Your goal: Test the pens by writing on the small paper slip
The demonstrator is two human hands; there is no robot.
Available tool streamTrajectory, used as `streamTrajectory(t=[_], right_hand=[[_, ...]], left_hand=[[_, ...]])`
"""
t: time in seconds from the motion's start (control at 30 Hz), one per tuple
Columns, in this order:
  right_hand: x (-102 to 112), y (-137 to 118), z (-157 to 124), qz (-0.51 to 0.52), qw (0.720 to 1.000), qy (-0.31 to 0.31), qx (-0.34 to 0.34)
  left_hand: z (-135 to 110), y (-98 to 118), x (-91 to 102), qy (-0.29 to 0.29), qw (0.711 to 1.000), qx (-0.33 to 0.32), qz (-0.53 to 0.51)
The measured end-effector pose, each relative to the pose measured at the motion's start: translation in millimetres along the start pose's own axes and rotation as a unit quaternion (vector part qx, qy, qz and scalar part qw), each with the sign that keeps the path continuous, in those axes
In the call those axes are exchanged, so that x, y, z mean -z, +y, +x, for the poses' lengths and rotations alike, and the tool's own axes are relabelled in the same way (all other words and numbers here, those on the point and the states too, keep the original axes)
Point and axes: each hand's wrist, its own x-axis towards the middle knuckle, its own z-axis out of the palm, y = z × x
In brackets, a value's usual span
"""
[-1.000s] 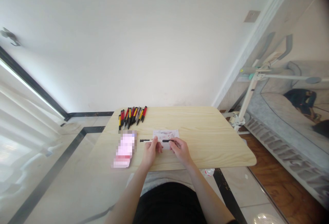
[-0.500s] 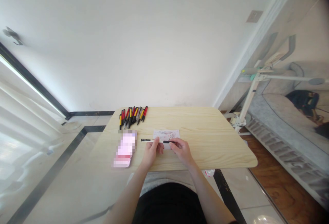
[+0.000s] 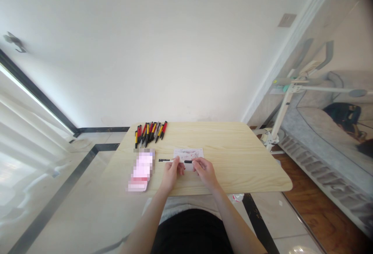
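A pen with a black clip end (image 3: 164, 160) and a pale barrel lies level across my left hand (image 3: 171, 173), whose thumb and fingers are closed around it. To the right, my right hand (image 3: 206, 171) pinches a short black pen piece (image 3: 188, 162) that lines up with the barrel. Whether the piece and barrel are joined, I cannot tell. Beneath both hands is a small white printed sheet (image 3: 182, 153), partly covered by the fingers.
Several red, yellow, grey and black pens (image 3: 150, 131) lie in a row at the table's back left. A phone (image 3: 142, 170), blurred out, rests near the left edge. The pale wooden table (image 3: 241, 160) stands against a white wall. Exercise equipment (image 3: 284, 110) and a sofa (image 3: 311, 121) are to the right.
The hands hold almost the same pose over the sheet. My view has shifted very slightly, and the pen stays between the two hands.
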Motion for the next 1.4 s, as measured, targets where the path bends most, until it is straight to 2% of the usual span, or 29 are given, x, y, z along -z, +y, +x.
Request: streamTrajectory(t=[0.2, 0.5, 1.27, 1.4], right_hand=[[-0.3, 0.8, 0.8, -0.046, 0.999, -0.008, 0.015], [0.7, 2.2, 0.8, -0.057, 0.998, -0.016, 0.019], [0.7, -3.2, 1.2, -0.025, 1.0, -0.018, -0.002], [0.3, 1.1, 2.6, -0.012, 1.0, 0.006, -0.01]], left_hand=[[-0.6, 1.8, -0.6, -0.004, 1.0, -0.001, -0.009], [0.6, 0.6, -0.3, -0.004, 1.0, 0.007, -0.018], [2.0, -6.2, 1.8, 0.006, 1.0, -0.001, -0.012], [3.1, -7.0, 3.1, 0.012, 0.999, -0.005, -0.049]])
